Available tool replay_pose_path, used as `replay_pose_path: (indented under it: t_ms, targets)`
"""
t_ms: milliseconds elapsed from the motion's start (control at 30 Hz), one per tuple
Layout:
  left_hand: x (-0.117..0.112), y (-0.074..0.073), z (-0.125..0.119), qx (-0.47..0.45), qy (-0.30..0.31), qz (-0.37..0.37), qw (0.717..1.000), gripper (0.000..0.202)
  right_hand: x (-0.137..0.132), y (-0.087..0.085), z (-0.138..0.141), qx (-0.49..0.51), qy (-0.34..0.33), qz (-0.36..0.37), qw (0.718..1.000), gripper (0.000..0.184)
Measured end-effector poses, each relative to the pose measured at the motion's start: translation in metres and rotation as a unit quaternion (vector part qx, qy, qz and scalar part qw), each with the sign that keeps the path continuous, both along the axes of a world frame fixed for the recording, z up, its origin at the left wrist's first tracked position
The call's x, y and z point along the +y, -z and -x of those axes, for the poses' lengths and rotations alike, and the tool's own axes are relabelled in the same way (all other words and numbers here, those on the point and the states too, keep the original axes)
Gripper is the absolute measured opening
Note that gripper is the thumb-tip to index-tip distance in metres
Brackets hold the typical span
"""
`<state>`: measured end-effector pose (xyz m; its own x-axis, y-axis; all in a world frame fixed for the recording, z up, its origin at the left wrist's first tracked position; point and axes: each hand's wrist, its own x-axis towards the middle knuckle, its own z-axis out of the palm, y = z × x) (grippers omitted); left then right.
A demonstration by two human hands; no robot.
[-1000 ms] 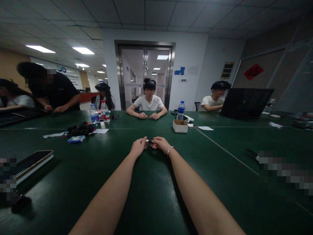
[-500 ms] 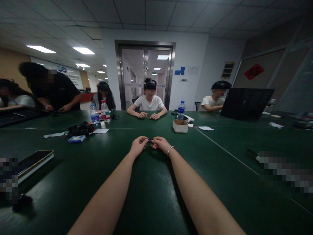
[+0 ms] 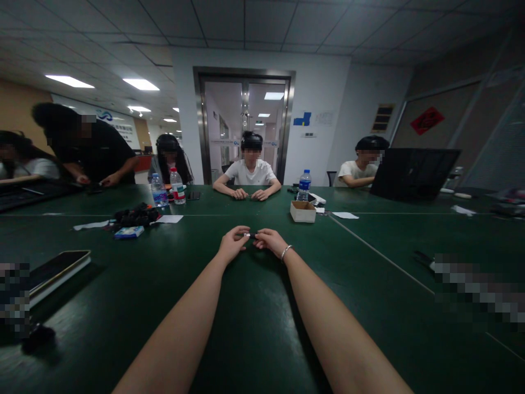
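Note:
A small black stick with a silver end (image 3: 248,235) is held just above the green table, between my two hands. My right hand (image 3: 269,241), with a silver bangle at its wrist, pinches the black end. At the silver end, the thumb and fingers of my left hand (image 3: 233,244) are curled round the piece. It is too small to tell exactly what it is, and fingertips cover part of it.
Beyond my hands stands an open cardboard box (image 3: 302,212), with a blue-capped bottle (image 3: 304,186) behind it. A black tangled bundle (image 3: 136,215) and a blue-white packet (image 3: 129,232) lie left. A phone-topped box (image 3: 59,273) sits near left. Several people work around the table (image 3: 254,328).
The fingers of my left hand have loosened and lifted slightly, and more of the silver end shows. My right hand has stayed almost still.

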<state>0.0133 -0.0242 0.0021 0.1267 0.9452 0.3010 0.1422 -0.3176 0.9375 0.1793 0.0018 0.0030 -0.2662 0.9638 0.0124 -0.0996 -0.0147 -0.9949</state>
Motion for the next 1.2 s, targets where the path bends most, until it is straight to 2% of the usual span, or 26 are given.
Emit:
replay_pose_path:
  t_ms: [100,300,633,733,900,1200]
  targets:
    - [-0.0010,-0.0007,-0.0002,0.010,-0.002,0.004,1.000,0.030,0.0004,0.0006,-0.0004,0.001,-0.002,0.002,1.000,0.008]
    - [0.0009,-0.0004,-0.0012,0.008,-0.035,0.032,0.999,0.033,-0.0009,0.0000,-0.0002,0.005,-0.004,0.003,1.000,0.008]
    - [0.0059,0.0029,-0.0018,0.024,-0.050,0.055,0.997,0.041,-0.0042,-0.0039,0.0004,-0.002,-0.002,0.007,1.000,0.007]
    - [0.0047,0.0018,-0.0018,-0.002,-0.039,0.068,0.997,0.040,-0.0044,-0.0041,0.0001,-0.002,-0.002,0.006,1.000,0.007]
    - [-0.0011,-0.0020,-0.0013,-0.019,0.004,0.033,0.999,0.038,-0.0038,-0.0033,-0.0006,0.003,-0.005,0.006,1.000,0.006]
    - [0.0049,0.0028,-0.0015,-0.016,-0.019,0.028,0.999,0.034,0.0002,-0.0007,-0.0006,-0.006,-0.006,0.007,1.000,0.006]
